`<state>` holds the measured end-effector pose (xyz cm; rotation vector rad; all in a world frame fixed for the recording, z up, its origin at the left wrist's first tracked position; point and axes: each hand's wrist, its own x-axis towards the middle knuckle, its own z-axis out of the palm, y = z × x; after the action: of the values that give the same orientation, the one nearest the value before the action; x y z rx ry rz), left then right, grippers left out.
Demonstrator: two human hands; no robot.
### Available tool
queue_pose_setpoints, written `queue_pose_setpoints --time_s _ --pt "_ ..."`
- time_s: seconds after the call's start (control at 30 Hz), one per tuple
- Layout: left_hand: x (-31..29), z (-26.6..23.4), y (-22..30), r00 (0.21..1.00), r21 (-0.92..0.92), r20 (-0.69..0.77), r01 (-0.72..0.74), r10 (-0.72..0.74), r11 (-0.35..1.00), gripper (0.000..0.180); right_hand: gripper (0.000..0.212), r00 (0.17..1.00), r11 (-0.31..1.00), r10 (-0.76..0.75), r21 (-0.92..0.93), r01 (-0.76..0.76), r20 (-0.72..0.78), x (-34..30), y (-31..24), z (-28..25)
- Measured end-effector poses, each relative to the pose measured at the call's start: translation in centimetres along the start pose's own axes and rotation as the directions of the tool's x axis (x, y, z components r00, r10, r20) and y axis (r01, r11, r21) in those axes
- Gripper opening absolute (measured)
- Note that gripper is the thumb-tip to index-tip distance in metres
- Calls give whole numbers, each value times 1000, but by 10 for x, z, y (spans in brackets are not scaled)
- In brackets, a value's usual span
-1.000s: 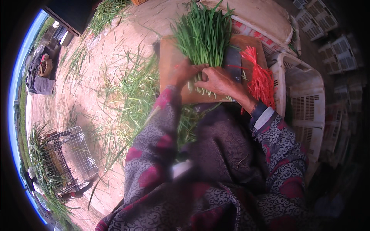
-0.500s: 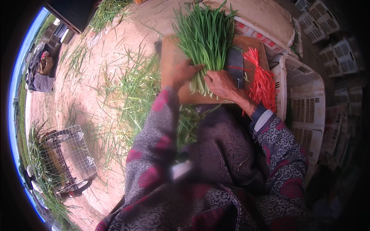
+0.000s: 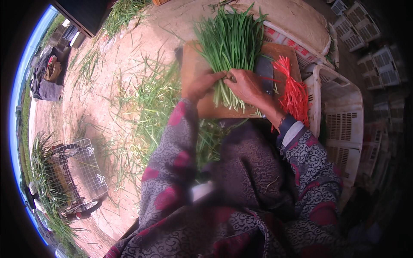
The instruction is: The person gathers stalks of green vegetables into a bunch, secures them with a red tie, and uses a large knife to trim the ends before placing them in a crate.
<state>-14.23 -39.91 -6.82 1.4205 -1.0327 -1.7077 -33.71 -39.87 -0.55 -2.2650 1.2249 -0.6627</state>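
Observation:
A thick bunch of garlic chives (image 3: 232,38) lies on a wooden board (image 3: 193,60), leaves pointing away and pale cut stalks toward me. My left hand (image 3: 205,85) is closed around the bunch's left side, thumb across the top. Over the stalks, my right hand (image 3: 247,88) has its fingers curled into a pinch against the left thumb tip; what it pinches is hidden. Right of the bunch, a wide dark blade (image 3: 263,69) rests on the board. Red tie strips (image 3: 290,92) are heaped beside it, with one strip crossing the blade.
Loose leaves and trimmings (image 3: 150,99) litter the ground to the left. A white plastic crate (image 3: 340,99) stands on the right, with a covered crate (image 3: 292,21) behind the board. Farther left are a wire-basket cart (image 3: 81,172) with greens and a dark cloth pile (image 3: 47,81).
My right hand has moved slightly up and left, bringing its fingertips to my left thumb above the stalks. Its fingers are now pinched together. The bunch stays on the board.

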Motion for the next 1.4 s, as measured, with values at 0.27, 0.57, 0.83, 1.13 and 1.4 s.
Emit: queue_pose_setpoints --time_s 0.27,0.57,0.83,1.13,1.4 --pt "-2 6 1 998 51 -63 9 -6 999 58 27 970 923 237 322 -209 -51 12 24 18" --pt "-33 12 30 990 238 -117 -43 72 970 68 33 828 718 90 539 -439 554 -19 -19 -64" --pt "5 2 15 838 680 -174 -278 518 679 44 27 696 920 229 82 -384 680 -44 29 -78" --pt "20 36 17 842 517 -124 -396 524 759 67 28 708 883 452 -163 -440 543 -45 72 -69" --pt "29 37 16 865 453 -66 -419 498 787 88 22 658 959 -237 63 276 715 -86 9 -38"
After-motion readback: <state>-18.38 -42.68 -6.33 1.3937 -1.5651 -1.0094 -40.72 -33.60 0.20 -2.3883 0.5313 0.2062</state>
